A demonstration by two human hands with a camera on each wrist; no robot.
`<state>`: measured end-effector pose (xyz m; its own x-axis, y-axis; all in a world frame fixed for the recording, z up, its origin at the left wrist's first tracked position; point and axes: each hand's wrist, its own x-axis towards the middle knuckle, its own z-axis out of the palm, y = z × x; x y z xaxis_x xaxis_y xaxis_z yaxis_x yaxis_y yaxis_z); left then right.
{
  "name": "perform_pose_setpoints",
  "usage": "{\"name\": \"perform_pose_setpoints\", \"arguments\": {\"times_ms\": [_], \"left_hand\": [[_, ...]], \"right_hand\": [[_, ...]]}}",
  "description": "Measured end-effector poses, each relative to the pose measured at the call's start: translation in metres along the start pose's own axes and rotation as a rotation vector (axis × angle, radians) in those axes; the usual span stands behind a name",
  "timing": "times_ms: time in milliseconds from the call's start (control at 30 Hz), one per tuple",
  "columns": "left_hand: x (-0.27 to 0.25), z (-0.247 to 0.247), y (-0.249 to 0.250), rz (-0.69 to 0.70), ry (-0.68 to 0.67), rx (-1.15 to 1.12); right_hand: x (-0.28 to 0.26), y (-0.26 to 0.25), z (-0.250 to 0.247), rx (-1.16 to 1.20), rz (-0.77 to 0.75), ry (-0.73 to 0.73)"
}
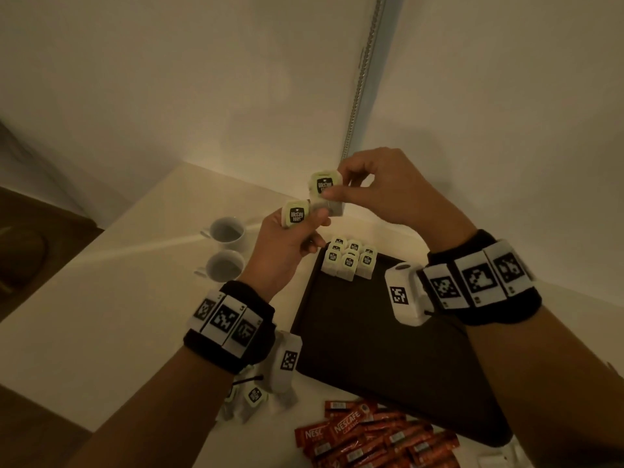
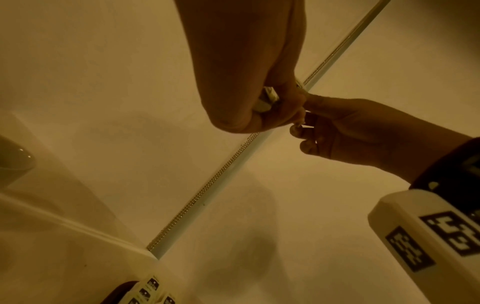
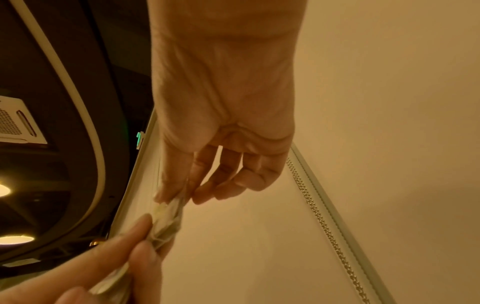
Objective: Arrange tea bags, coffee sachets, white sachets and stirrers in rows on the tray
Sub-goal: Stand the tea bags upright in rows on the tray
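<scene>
Both hands are up above the dark tray point(image 1: 337, 332): the left hand point(image 1: 287, 251) grips one tea bag point(image 1: 293, 214) while the right hand point(image 1: 388, 194) pinches another tea bag point(image 1: 325, 185) just beside it. A cluster of tea bags point(image 1: 349, 260) stands at the tray's far corner (coffee sachets point(image 1: 371, 437) lie on the desk point(image 1: 118, 298) at the near edge).
</scene>
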<state>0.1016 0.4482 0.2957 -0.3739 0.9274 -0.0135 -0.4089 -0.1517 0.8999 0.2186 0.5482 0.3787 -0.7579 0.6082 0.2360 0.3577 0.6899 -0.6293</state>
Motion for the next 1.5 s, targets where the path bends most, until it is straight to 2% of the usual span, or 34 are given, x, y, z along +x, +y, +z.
{"name": "perform_pose_setpoints", "arguments": {"times_ms": [300, 500, 800, 900, 1000, 1067, 1200, 1300, 1500], "left_hand": [[0.000, -0.002, -0.002, -0.003, 0.014, -0.015], [-0.003, -0.002, -0.003, -0.006, -0.012, 0.008], [0.000, 0.000, -0.007, -0.033, -0.012, 0.031], [0.003, -0.002, -0.011, -0.101, 0.014, -0.005], [0.006, -0.009, -0.017, -0.243, 0.088, -0.187], [0.008, -0.016, -0.022, -0.266, 0.117, -0.268], [0.012, -0.026, -0.030, -0.215, 0.127, -0.078], [0.017, -0.032, -0.032, -0.203, 0.143, -0.050], [0.024, -0.037, -0.032, -0.254, 0.162, -0.140]], "right_hand": [[-0.006, 0.008, 0.004, 0.027, 0.009, 0.020], [-0.004, 0.008, 0.004, 0.083, 0.008, 0.131], [-0.003, 0.014, 0.003, 0.122, 0.019, 0.070], [-0.006, 0.021, 0.003, 0.192, 0.056, 0.081], [-0.017, 0.044, 0.005, 0.224, 0.149, 0.099], [-0.028, 0.071, 0.013, 0.199, 0.246, 0.075], [-0.057, 0.135, 0.046, 0.064, 0.514, -0.056], [-0.077, 0.169, 0.075, 0.100, 0.678, -0.125], [-0.084, 0.213, 0.109, 0.093, 0.792, -0.014]]}}
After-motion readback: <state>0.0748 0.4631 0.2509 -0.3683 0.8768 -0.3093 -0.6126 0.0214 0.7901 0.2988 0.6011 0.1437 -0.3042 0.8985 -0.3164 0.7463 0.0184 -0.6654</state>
